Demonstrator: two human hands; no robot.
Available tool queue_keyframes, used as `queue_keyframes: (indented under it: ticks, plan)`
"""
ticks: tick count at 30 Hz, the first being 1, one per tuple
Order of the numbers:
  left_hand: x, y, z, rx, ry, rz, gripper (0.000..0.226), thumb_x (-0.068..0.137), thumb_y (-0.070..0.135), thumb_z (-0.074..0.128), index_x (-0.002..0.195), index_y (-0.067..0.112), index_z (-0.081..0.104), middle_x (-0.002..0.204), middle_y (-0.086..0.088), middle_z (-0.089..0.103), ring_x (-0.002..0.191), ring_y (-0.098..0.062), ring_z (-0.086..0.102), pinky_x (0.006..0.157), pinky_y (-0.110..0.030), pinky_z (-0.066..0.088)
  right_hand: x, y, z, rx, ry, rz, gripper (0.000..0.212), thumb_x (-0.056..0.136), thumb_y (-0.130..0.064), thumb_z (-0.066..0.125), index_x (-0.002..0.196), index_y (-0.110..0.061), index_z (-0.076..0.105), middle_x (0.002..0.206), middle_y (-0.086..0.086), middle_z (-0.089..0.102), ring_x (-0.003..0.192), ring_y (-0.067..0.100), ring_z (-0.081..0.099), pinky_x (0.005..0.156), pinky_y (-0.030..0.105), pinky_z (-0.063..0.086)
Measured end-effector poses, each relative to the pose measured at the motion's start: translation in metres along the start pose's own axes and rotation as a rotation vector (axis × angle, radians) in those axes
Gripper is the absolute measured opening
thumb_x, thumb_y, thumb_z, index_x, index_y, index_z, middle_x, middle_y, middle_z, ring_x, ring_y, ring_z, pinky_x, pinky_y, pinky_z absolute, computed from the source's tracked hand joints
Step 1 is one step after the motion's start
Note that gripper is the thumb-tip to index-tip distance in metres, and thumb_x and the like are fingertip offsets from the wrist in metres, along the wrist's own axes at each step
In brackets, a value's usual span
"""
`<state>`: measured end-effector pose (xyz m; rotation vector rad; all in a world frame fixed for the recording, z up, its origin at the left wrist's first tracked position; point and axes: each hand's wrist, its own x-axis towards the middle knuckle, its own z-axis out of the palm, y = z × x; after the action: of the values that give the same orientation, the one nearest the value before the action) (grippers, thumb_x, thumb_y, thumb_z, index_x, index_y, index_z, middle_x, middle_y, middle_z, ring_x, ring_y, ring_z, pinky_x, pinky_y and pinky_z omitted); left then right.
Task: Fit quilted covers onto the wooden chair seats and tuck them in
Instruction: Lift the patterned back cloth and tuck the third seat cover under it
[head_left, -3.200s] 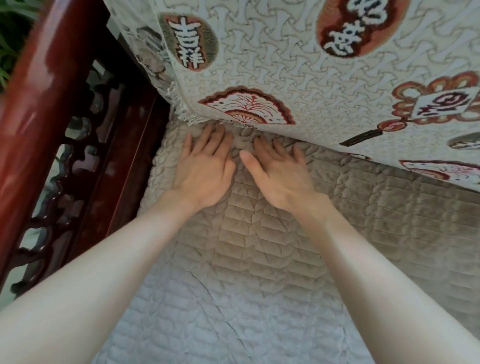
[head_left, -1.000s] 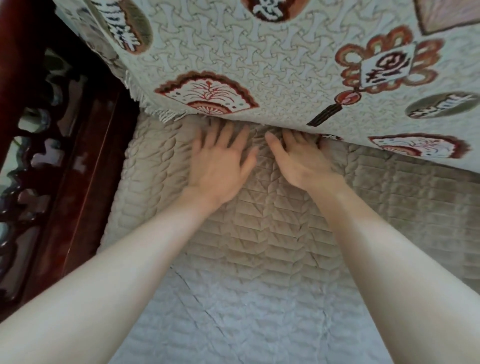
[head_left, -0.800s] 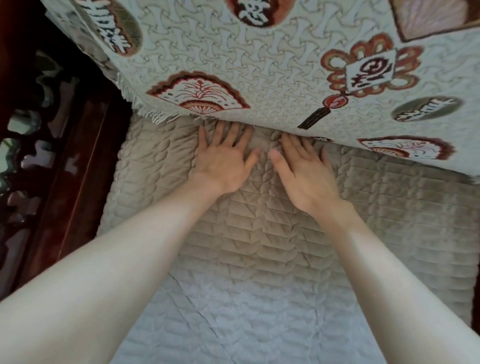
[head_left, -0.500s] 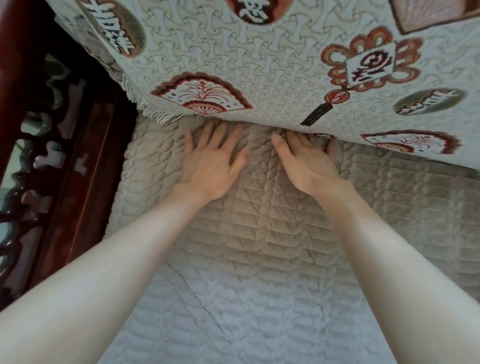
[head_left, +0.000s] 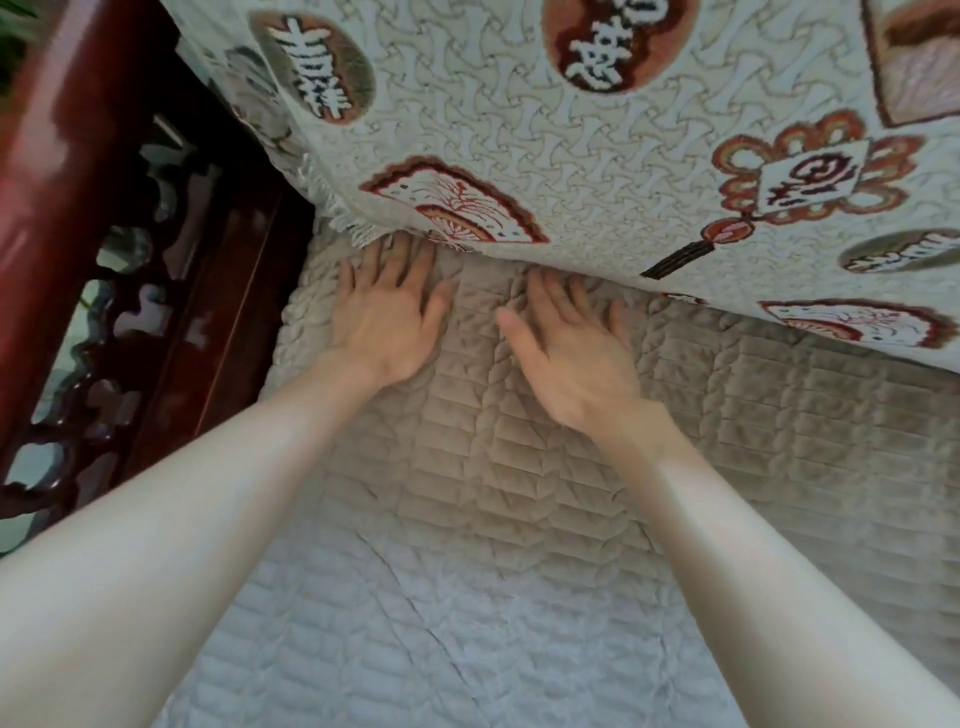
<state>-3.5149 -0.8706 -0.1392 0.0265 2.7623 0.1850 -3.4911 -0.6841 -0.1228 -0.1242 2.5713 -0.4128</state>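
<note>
Head view. I observe the beige quilted cover (head_left: 519, 493) lying flat on the seat, its left edge against the carved wooden armrest (head_left: 78, 208). Its stitched rows run side to side, and it runs out of frame to the right. Its far edge meets the hem of the patterned back cover (head_left: 519, 156).

Left hand (head_left: 382, 322): flat, fingers straight and spread, palm down on the quilted cover, fingertips at that hem. Right hand (head_left: 566, 353): likewise flat and spread, just beside the left hand. Neither hand grips anything.
</note>
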Motion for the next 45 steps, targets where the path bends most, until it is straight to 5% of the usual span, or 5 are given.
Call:
queue_keyframes:
  ticks: [9, 25, 32, 38, 45]
  plan:
    - [0.001, -0.013, 0.0, -0.019, 0.245, 0.059, 0.067, 0.094, 0.047, 0.014, 0.139, 0.009, 0.046, 0.142, -0.015, 0.046, 0.134, -0.034, 0.036, 0.111, -0.049, 0.024, 0.02, -0.024, 0.003, -0.016, -0.031, -0.037, 0.069, 0.098, -0.061, 0.01, 0.155, -0.024, 0.002, 0.163, -0.007, 0.002, 0.15, 0.015, -0.004, 0.119, 0.05, -0.008]
    - [0.004, 0.012, -0.003, -0.077, 0.038, 0.086, 0.05, 0.102, 0.037, 0.026, 0.15, 0.024, 0.026, 0.159, -0.005, 0.017, 0.147, -0.027, 0.009, 0.117, -0.052, 0.006, -0.01, 0.013, -0.007, 0.011, 0.088, 0.068, 0.064, 0.099, -0.057, 0.01, 0.155, -0.027, 0.012, 0.162, -0.009, 0.012, 0.149, 0.014, 0.005, 0.119, 0.049, -0.007]
    - [-0.029, 0.05, 0.008, -0.067, 0.192, 0.179, 0.059, 0.096, 0.041, 0.02, 0.138, 0.011, 0.048, 0.145, -0.015, 0.044, 0.137, -0.035, 0.033, 0.112, -0.051, 0.021, -0.028, 0.06, -0.008, 0.051, 0.086, 0.101, 0.06, 0.101, -0.053, 0.011, 0.155, -0.027, 0.008, 0.162, -0.011, 0.005, 0.149, 0.01, -0.002, 0.118, 0.048, -0.011]
    - [-0.013, 0.097, 0.018, 0.009, -0.112, 0.195, 0.055, 0.101, 0.049, 0.014, 0.152, 0.037, -0.002, 0.16, 0.004, -0.014, 0.147, -0.024, -0.014, 0.116, -0.055, -0.008, -0.042, 0.11, -0.018, 0.072, 0.038, 0.279, 0.062, 0.1, -0.056, 0.009, 0.155, -0.029, 0.007, 0.162, -0.012, 0.0, 0.149, 0.016, -0.008, 0.117, 0.054, -0.01]
    - [-0.023, 0.114, 0.03, 0.094, -0.05, 0.168, 0.06, 0.098, 0.056, 0.011, 0.152, 0.035, -0.006, 0.16, -0.001, -0.015, 0.146, -0.027, -0.018, 0.111, -0.06, -0.013, -0.037, 0.129, -0.02, 0.039, 0.02, 0.216, 0.062, 0.099, -0.059, 0.008, 0.155, -0.032, 0.004, 0.162, -0.013, 0.0, 0.149, 0.015, -0.007, 0.114, 0.057, -0.015]
